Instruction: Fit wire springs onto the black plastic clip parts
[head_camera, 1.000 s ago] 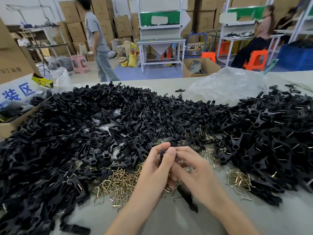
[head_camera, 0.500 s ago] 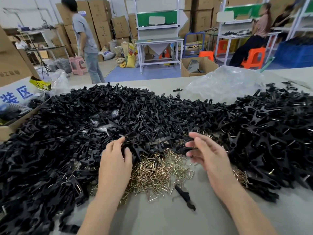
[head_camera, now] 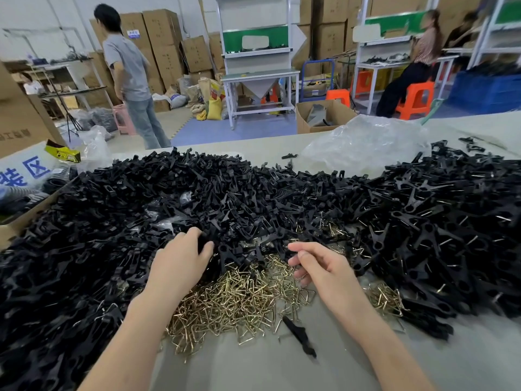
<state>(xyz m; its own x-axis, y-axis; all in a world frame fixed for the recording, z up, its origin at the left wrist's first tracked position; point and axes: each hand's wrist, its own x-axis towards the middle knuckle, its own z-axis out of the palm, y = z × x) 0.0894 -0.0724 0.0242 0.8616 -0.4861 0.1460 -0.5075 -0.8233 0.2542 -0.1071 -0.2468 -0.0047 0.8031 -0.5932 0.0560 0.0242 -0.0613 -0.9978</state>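
Grip, left: your left hand (head_camera: 180, 263) curls its fingers and thumb round one piece at the near edge of the black clip parts (head_camera: 253, 198).
Grip, right: your right hand (head_camera: 321, 266) has its thumb tip pressed to the forefinger; whether anything is pinched between them cannot be told.
Clip parts: matt black plastic, forked and slotted, heaped in a broad pile across the table (head_camera: 253, 371) from left edge to right edge; some at the right show wire ends.
Wire springs (head_camera: 239, 300): brass-coloured wire bent into small triangles, tangled in a heap on the table between your forearms, touching the pile's near edge.
Stray part (head_camera: 300, 335): one black piece lies alone just beside the springs.
Left hand pose: palm down, knuckles raised, fingertips buried in the pile.
Right hand pose: fingers loosely curled, hovering over the springs' far edge, apart from your left hand.
Beyond the pile: clear plastic bag (head_camera: 363, 145) on the table.
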